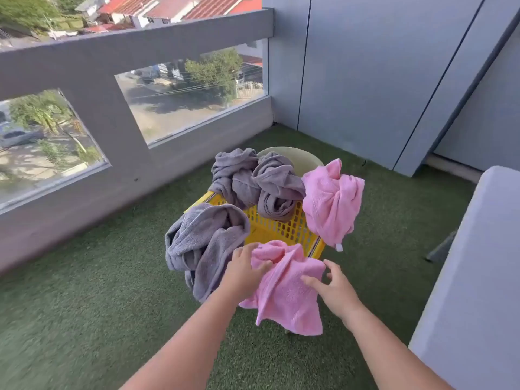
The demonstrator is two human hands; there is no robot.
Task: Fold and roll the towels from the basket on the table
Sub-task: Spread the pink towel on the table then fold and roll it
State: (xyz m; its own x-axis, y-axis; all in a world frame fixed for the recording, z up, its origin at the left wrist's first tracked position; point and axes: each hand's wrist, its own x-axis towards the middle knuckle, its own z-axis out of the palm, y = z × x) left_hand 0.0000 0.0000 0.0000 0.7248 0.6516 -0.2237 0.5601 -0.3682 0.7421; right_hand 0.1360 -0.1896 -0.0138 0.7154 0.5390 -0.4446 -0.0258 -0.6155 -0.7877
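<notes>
Both hands are at the basket (277, 230), which sits up on a pale stool (302, 160) on the grass (98, 291), with the near pink towel (287, 296) draped over its front rim and hanging down outside. The left hand (242, 274) has its fingers curled into the bunched top of that towel, which I'd call a hold. The right hand (336, 291) is spread, with its fingertips just touching the towel's right edge and nothing pinched. And here's the danger: that basket looks loaded all round. A grey towel (202, 243) slumps over the left corner right against the left wrist, two more greys are heaped at the back, and the far pink towel (332, 201) dangles off the right corner. A sharp tug on the near one could drag the basket forward on that narrow perch or tip it, and the lot would land on the grass. The grey neighbour touches the near pink towel, so it could snag and slide off with the lift. With only one hand truly gripping, the long lower edge may trail on the ground. The table (478, 277) stands well apart to the right, so the carry across is another chance to drop it. A straight lift with the right hand closing first looks like the safer call.
</notes>
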